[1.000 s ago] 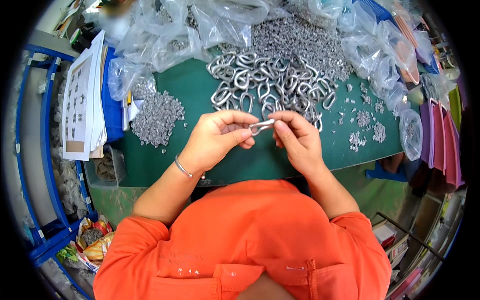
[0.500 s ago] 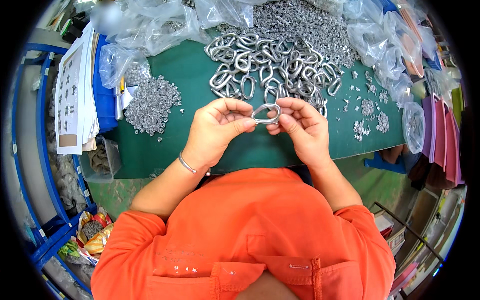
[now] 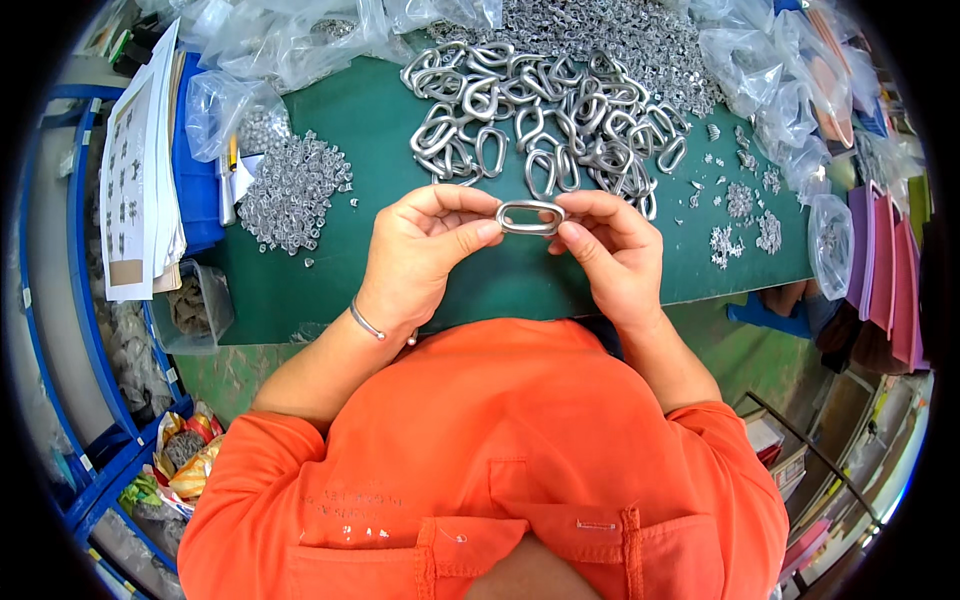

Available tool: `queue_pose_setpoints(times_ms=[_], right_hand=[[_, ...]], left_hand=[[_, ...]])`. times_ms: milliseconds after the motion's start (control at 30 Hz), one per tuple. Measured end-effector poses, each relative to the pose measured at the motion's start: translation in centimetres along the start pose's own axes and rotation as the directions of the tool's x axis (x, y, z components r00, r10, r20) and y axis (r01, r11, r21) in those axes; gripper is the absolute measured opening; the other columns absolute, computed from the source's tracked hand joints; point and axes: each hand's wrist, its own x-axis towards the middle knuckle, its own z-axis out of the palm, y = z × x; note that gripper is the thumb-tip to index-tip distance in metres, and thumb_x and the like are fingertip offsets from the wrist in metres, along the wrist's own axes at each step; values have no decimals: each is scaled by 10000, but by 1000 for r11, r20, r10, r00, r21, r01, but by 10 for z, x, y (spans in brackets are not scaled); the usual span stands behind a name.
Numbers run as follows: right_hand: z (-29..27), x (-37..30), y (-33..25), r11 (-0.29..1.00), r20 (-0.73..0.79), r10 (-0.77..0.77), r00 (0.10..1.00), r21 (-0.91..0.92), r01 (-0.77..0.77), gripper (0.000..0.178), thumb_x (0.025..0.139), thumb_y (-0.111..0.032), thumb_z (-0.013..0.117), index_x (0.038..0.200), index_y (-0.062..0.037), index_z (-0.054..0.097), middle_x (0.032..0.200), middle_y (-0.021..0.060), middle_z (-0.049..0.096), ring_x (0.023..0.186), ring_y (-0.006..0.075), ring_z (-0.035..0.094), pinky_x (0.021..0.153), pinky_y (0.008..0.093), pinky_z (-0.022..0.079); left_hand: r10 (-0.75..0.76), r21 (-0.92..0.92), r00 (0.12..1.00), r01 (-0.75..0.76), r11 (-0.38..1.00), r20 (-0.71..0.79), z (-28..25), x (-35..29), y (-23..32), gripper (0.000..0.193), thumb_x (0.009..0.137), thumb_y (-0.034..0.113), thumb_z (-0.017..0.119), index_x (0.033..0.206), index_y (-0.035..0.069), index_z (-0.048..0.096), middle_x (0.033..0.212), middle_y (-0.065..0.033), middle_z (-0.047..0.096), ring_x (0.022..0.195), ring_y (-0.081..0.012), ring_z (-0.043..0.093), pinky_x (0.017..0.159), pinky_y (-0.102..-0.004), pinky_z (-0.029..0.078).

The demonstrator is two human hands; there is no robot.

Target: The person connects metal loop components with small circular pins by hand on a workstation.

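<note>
Hands: left hand (image 3: 420, 255), right hand (image 3: 612, 255) pinch oval metal link (image 3: 531, 217) above green mat (image 3: 300, 290) near edge.

Light: bright, even, overhead.
Shadows: faint on the green matted surface (image 3: 300, 290).
Glare: clear crumpled plastic bags (image 3: 290, 40).
Edges: fisheye bending, black rim.
Focus: sharp centrally.

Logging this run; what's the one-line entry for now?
left hand: grips oval metal link | right hand: grips it | surface: green mat

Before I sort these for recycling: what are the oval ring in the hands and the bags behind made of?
Oval ring: apparently metal, silver-grey with a bright sheen, like the heaped rings. Bags: thin clear plastic film, crinkled and glossy.
</note>
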Motion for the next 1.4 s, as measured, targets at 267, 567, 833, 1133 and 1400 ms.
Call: queue_pose_setpoints(times_ms=[267, 567, 833, 1133, 1400], right_hand=[[13, 13, -5, 583, 308, -409, 859, -636, 506, 211, 667, 6, 673, 863, -12, 596, 865, 115, 585, 785, 268, 555, 676, 329, 440], [-5, 26, 2, 407, 364, -154, 919, -824, 395, 119, 690, -42, 608, 787, -29, 539, 879, 94, 504, 799, 284, 506, 674, 371, 413], [9, 24, 6, 510, 235, -186, 954, -807, 298, 215, 677, -76, 676, 827, -4, 540, 885, 116, 508, 795, 310, 519, 681, 368, 439], [7, 22, 4, 743, 234, -191, 953, -600, 296, 112, 712, -14, 651, 793, -13, 573, 769, 85, 568, 661, 244, 561, 575, 311, 458], [8, 10, 2, 587, 320, -454, 832, -596, 549, 224, 690, 126, 615, 880, 14, 574, 923, 144, 564, 780, 229, 597, 665, 255, 495]], left_hand=[[-462, -330, 871, 491, 806, 167, -3, -1, -10, 234, 899, 207, 487, 984, 0, 558, 830, -59, 587, 690, -117, 567, 548, -233, 460], [-378, -115, 926, 373, 921, -20, -3, -5, 0, 155, 847, 139, 563, 940, 19, 535, 791, -49, 569, 666, -109, 561, 519, -233, 480], [-298, -16, 954, 298, 954, -18, -9, 1, -7, 165, 844, 111, 564, 963, 11, 506, 778, -66, 567, 625, -114, 561, 500, -236, 478], [-316, 28, 948, 318, 948, -46, -12, -6, 1, 134, 846, 120, 566, 866, -6, 527, 735, -77, 589, 558, -114, 551, 456, -218, 455], [-377, -38, 926, 378, 925, 31, -8, -4, 6, 149, 838, 122, 583, 863, -24, 566, 755, -95, 619, 565, -115, 576, 469, -209, 466]])
